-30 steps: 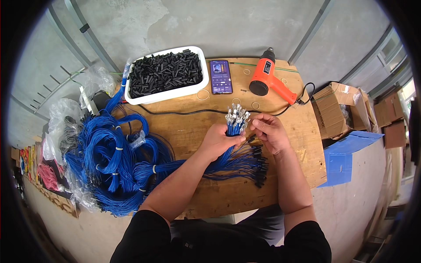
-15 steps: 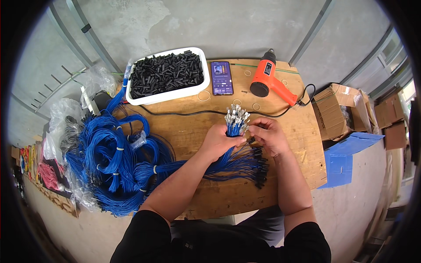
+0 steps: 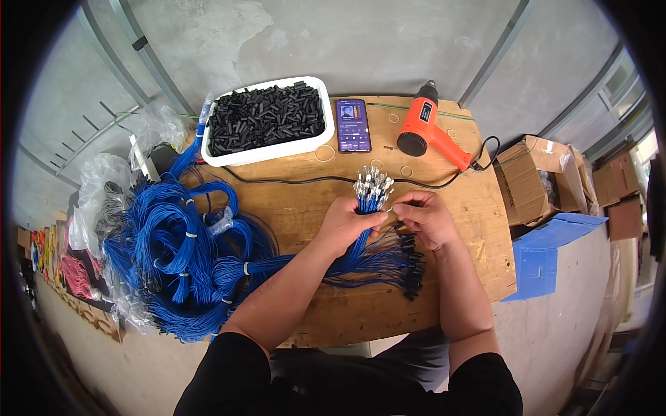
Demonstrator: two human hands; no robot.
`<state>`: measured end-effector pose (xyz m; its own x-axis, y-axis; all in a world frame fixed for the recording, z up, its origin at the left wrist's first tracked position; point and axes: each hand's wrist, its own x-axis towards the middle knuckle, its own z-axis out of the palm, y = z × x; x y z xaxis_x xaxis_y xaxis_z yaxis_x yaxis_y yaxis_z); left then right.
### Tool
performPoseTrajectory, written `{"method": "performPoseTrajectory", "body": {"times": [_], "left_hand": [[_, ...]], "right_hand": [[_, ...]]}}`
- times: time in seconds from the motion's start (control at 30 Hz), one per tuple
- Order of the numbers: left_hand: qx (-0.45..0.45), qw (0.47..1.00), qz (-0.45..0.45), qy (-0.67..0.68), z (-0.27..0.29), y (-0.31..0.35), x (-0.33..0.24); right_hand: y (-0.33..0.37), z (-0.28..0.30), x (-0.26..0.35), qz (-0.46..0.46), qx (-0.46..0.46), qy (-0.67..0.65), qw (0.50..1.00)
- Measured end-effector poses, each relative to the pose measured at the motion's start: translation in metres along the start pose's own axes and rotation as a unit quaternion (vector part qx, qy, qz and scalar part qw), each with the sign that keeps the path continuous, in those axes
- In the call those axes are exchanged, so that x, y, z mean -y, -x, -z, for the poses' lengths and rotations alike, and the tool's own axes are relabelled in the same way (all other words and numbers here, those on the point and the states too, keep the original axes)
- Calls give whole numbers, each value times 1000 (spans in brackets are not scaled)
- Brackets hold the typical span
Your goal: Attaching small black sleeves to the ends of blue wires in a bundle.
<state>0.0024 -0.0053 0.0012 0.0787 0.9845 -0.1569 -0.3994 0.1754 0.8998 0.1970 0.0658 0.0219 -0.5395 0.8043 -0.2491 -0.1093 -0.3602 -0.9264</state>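
Blue wires (image 3: 370, 203): a thick bundle standing up over the middle of the counter (image 3: 479, 215), right in front of the person.
Left hand (image 3: 345, 223): clamped round the bundle, thumb across the front, just below the metal tips (image 3: 373, 182).
Right hand (image 3: 422, 216): just beside the bundle, thumb and fingertips pinched together on a thin pale bit (image 3: 390, 209), too small for me to make out from here.
Black ends (image 3: 412, 270): fanned out on the counter, below the right hand and beside its forearm.
Coils (image 3: 173, 236): more blue wire, heaped on the left in loops, held by white ties (image 3: 245, 267).
White tub (image 3: 277, 150): near the wall (image 3: 388, 41), piled with short black tubes (image 3: 267, 118).
Phone (image 3: 354, 126): lying face up to the right of the tub, screen lit.
Heat gun (image 3: 424, 125): orange, resting farther right, nozzle toward the wall.
Black cord (image 3: 298, 181): snaking across the counter between tub and hands.
Clear bags (image 3: 94, 187): crumpled beyond the coils, far left.
Carton (image 3: 519, 180): brown, its flaps up, off the counter's right end.
Blue box (image 3: 535, 260): just below the carton.
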Motion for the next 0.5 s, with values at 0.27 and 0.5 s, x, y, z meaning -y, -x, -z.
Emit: {"method": "performPoseTrajectory", "body": {"times": [0.27, 0.5], "left_hand": [[-31, 999, 13, -9, 1, -1, 2], [-30, 999, 21, -8, 4, -3, 5]], "right_hand": [[-2, 3, 6, -19, 32, -84, 996], [-11, 11, 1, -1, -36, -199, 979]]}}
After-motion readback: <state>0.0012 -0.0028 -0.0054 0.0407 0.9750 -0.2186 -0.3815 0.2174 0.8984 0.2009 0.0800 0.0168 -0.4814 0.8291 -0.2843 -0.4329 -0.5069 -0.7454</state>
